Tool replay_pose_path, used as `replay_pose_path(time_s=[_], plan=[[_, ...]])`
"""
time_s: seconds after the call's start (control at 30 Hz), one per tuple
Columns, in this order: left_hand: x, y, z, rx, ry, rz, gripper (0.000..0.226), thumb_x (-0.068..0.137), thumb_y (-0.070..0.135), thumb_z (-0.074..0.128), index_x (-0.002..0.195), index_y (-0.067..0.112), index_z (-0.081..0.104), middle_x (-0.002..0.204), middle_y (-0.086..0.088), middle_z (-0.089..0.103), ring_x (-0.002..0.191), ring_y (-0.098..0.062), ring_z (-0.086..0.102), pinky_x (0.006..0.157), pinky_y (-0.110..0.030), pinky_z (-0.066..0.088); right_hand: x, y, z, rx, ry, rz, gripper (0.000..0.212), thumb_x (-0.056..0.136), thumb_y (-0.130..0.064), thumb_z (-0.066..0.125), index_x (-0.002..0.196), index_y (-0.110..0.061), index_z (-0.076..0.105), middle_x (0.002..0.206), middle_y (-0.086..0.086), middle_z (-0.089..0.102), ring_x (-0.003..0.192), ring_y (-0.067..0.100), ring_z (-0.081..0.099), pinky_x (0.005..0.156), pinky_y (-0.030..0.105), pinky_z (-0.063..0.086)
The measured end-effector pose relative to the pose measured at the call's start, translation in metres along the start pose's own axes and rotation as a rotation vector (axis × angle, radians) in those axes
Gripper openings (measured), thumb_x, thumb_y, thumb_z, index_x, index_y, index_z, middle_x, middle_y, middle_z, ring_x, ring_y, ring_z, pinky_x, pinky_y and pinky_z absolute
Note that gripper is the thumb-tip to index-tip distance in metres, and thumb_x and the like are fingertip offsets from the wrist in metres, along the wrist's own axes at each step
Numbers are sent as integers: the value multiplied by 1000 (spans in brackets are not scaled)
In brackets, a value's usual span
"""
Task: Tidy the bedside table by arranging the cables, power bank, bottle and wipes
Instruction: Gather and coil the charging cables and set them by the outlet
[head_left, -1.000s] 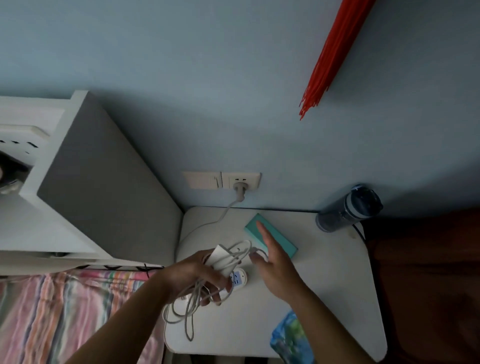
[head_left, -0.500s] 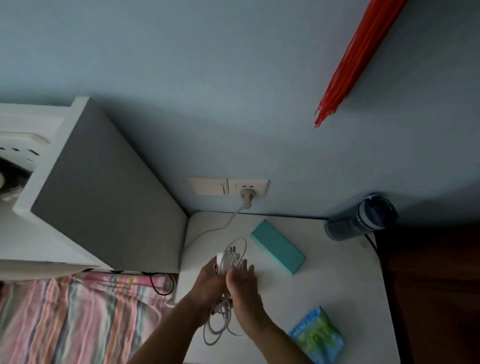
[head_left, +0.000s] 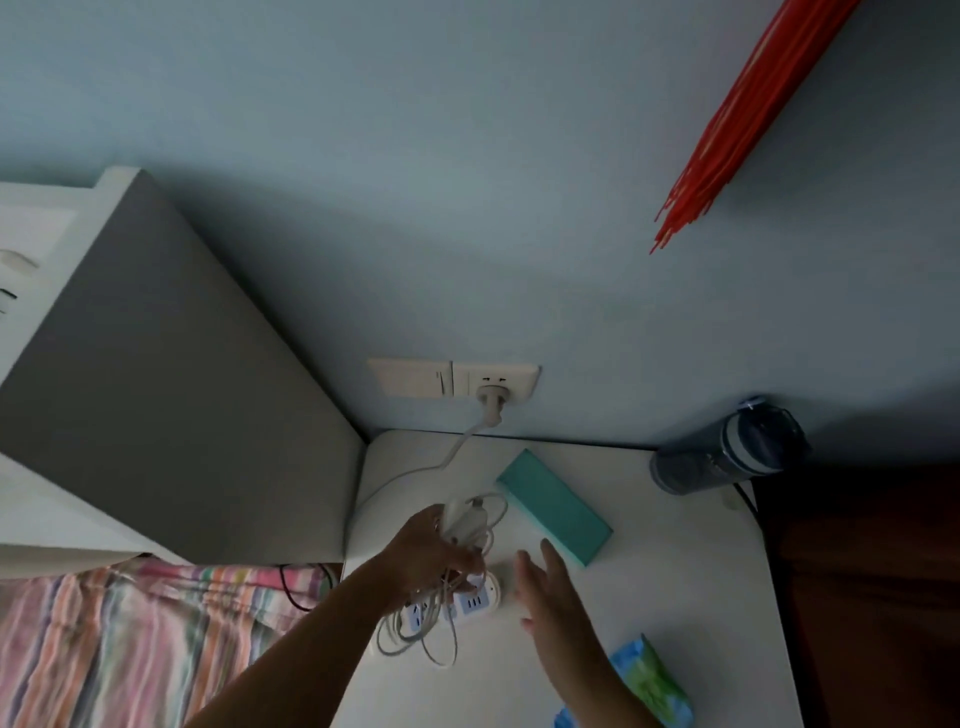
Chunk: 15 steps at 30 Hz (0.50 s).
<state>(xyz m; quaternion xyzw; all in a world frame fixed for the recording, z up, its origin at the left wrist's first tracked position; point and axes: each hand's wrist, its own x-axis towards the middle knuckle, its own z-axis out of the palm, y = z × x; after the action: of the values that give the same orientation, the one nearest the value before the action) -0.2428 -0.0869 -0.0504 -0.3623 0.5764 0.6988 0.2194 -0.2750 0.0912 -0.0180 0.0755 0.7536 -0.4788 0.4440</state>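
The bottle (head_left: 727, 453) lies on its side at the far right corner of the white table (head_left: 675, 597), its lid end against the wall; its contents cannot be made out. The wipes (head_left: 649, 683) pack sits closed at the near edge, partly behind the right forearm. The teal power bank (head_left: 555, 506) lies flat and diagonal toward the far edge, near the middle. The left hand (head_left: 431, 551), close to the left edge, has its fingers (head_left: 467, 561) clenched around a bundle of white cables (head_left: 426, 631) and a white adapter (head_left: 464, 519), loops dangling below over a power strip (head_left: 470, 603) on the table. The strip's cord runs up to a wall socket (head_left: 493, 382). The right hand (head_left: 550, 592) hovers just beside the strip, fingers spread and released, holding nothing.
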Motion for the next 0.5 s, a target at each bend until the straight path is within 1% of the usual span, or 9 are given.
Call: replay_pose_path(time_s=[0.03, 0.1, 0.17, 0.2, 0.23, 0.3, 0.4, 0.47, 0.5], plan=[[8, 0, -2, 5, 31, -8, 60, 58, -4, 83, 110, 9, 55, 102, -21, 65, 73, -30, 73, 55, -31, 58, 1, 4, -8, -55, 6, 2, 66, 92, -52, 49, 149, -28, 27, 145, 6, 51, 126, 21, 54, 110, 47, 41], [24, 0, -5, 1, 105, -6, 61, 59, -5, 83, 110, 7, 53, 100, -19, 65, 66, -29, 72, 53, -32, 58, 2, 15, -22, -172, 16, 4, 59, 92, -45, 55, 146, -26, 37, 137, 4, 58, 114, 15, 59, 102, 34, 45], [40, -1, -8, 56, 191, 2, 59, 60, -1, 85, 109, 2, 51, 94, -19, 66, 60, -25, 68, 48, -30, 54, -1, 26, -31, -253, 35, -3, 53, 91, -38, 60, 140, -26, 44, 122, -2, 64, 97, 8, 61, 82, 17, 44], [48, -2, -9, 111, 229, 6, 57, 61, 2, 85, 108, 2, 51, 93, -19, 65, 60, -24, 66, 46, -30, 52, -2, 31, -34, -277, 48, -8, 50, 90, -35, 63, 137, -27, 48, 113, -6, 66, 91, 4, 61, 75, 11, 42], [56, -2, -12, 165, 252, 14, 56, 63, 6, 85, 107, 3, 52, 94, -20, 64, 61, -26, 65, 47, -31, 52, -4, 37, -36, -299, 59, -12, 48, 88, -32, 66, 134, -27, 51, 106, -10, 66, 86, 0, 62, 71, 8, 41], [68, -2, -15, 233, 264, 46, 51, 65, 9, 83, 108, 4, 55, 95, -23, 66, 62, -29, 65, 48, -34, 54, -6, 49, -37, -347, 65, -9, 47, 84, -29, 71, 128, -26, 55, 101, -13, 65, 84, 0, 65, 69, 5, 43], [79, -6, -17, 245, 282, 113, 47, 69, 11, 82, 108, 0, 59, 92, -24, 67, 57, -25, 63, 46, -31, 53, -9, 61, -36, -415, 53, -7, 47, 82, -28, 73, 126, -26, 56, 103, -9, 66, 87, 7, 68, 69, 6, 45], [80, -10, -15, 270, 342, 151, 48, 70, 14, 80, 109, 2, 55, 88, -16, 65, 57, -22, 63, 47, -30, 52, -10, 65, -33, -444, 49, -2, 46, 81, -28, 73, 124, -27, 57, 104, -9, 66, 88, 9, 68, 69, 7, 45], [80, -12, -16, 340, 412, 183, 50, 71, 16, 79, 112, 5, 52, 89, -11, 65, 63, -23, 65, 51, -31, 53, -11, 65, -32, -453, 52, -5, 45, 81, -28, 73, 123, -27, 58, 103, -9, 67, 88, 10, 69, 70, 7, 45]])
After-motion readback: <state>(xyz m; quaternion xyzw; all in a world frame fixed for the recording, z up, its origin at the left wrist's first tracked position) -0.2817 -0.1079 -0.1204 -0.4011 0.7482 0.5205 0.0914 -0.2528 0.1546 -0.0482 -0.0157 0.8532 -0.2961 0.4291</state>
